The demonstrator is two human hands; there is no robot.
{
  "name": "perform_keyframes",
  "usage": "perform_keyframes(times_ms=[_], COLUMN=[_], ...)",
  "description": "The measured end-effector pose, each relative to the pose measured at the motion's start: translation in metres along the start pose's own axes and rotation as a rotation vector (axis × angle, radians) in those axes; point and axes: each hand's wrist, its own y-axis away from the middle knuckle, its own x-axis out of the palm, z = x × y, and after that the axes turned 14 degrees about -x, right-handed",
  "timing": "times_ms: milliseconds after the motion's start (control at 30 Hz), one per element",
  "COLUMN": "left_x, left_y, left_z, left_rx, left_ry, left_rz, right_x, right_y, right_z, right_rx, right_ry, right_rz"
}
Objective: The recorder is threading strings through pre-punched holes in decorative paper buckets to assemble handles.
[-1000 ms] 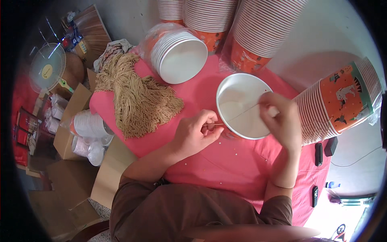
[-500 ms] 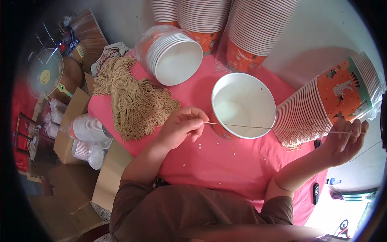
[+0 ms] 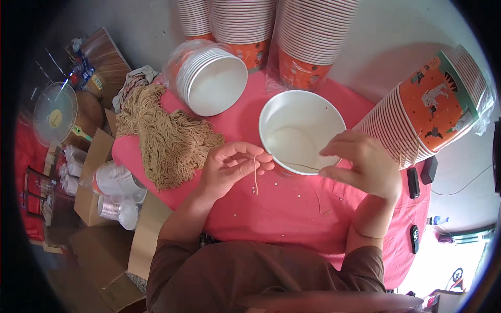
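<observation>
My left hand pinches a thin tan string between thumb and fingers, just left of a paper bucket. A short end of the string dangles below those fingers. From there the string runs along the bucket's near rim to my right hand, whose bent thumb and fingers hold it. Another length of string hangs toward the cloth below the right hand. The bucket stands upright, white inside with orange showing outside, and has a small reddish dot near its far right rim.
A bundle of tan strings lies at left on the pink cloth. Nested buckets lie tilted behind it, and tall stacks stand against the wall. Another stack leans at right, strings draped over it. Cardboard boxes are at left.
My right hand has moved left from beside the leaning stack to the bucket's near right rim. The string span is shorter, and an end now hangs from my left hand. The view has shifted slightly.
</observation>
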Motion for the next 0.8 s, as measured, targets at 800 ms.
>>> perform_keyframes(times_ms=[800], left_x=[0.030], left_y=[-0.038], left_z=[-0.038], left_rx=[0.187], left_ry=[-0.651], left_rz=[-0.321], right_x=[0.022], right_y=[-0.018], right_z=[-0.004], right_rx=[0.087], right_ry=[-0.434], right_rz=[0.055])
